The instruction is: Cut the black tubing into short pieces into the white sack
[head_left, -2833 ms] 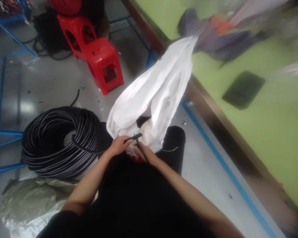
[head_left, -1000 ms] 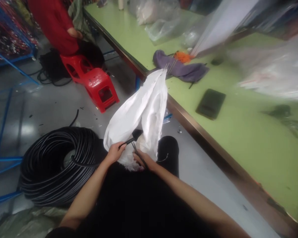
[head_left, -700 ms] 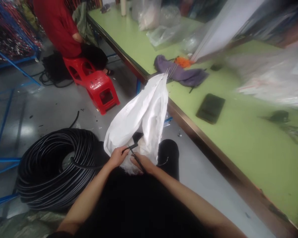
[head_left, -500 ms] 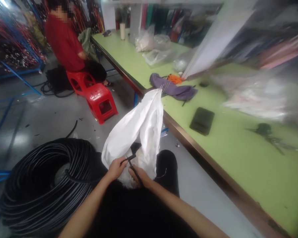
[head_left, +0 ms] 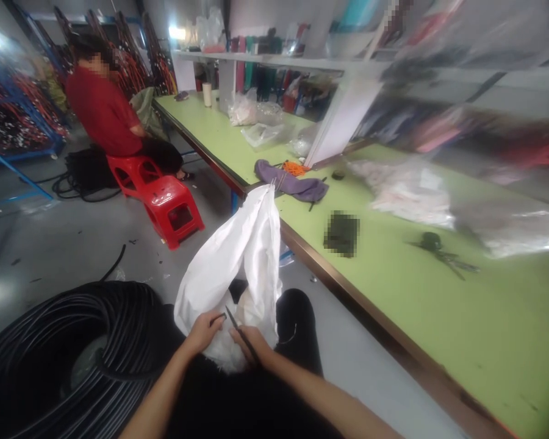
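Note:
My left hand is closed around the end of a black cable, with only a short stub past the fingertips. My right hand grips dark-handled scissors, their pointed blades together and angled up to the left, just beside the cable end. Below and behind both hands a white woven sack stands open between my knees, its top edge leaning on the table. What lies inside it is mostly hidden. On the floor at left rests a large coil of black cable.
A green table runs along the right, bearing a purple cloth, a blurred-out dark object and plastic bags. Red stools stand ahead to the left, with a seated person in red.
The cable piece that stuck out past my left fingers between the scissor blades is gone, leaving a short stub. The blades have closed. My view has tilted up and turned right.

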Demonstrator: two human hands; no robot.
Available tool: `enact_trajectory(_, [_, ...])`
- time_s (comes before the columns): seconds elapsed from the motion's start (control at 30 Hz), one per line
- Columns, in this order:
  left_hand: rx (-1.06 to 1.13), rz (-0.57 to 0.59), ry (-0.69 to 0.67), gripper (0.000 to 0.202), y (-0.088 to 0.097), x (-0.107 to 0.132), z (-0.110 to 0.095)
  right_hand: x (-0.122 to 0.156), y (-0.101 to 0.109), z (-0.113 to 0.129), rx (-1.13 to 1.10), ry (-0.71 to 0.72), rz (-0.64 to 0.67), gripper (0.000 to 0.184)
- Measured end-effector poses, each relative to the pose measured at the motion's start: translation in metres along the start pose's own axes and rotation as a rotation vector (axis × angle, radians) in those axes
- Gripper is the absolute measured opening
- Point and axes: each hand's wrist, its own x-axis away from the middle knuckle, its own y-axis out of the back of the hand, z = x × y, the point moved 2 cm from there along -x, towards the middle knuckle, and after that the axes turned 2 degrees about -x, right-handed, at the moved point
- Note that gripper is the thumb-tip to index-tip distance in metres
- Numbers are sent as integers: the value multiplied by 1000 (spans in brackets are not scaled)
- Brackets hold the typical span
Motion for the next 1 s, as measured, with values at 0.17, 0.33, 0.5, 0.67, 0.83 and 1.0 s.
enact_trajectory(0.17, [104, 35, 19, 39, -6, 6, 6, -2, 0, -1, -278, -122, 78, 48])
enact_trajectory(0.33, [224, 144, 63, 67, -17, 15, 6, -9, -1, 14, -433, 12, 157, 47])
enact_trajectory(0.5, [240, 165, 56, 69, -6, 39, 17, -15, -1, 14, -442, 78, 164, 36])
enact_trajectory(0.67, [102, 81, 80, 49, 13, 70, 29, -17, 4, 14, -528, 90, 125, 37])
enact_trajectory(0.83, [67, -183, 2, 41, 39, 86, -28, -16, 15, 29, -700, 67, 114, 57])
enact_trajectory(1.0, [137, -417, -122, 33, 92, 118, -119, -16, 33, 36, -858, 37, 33, 58])
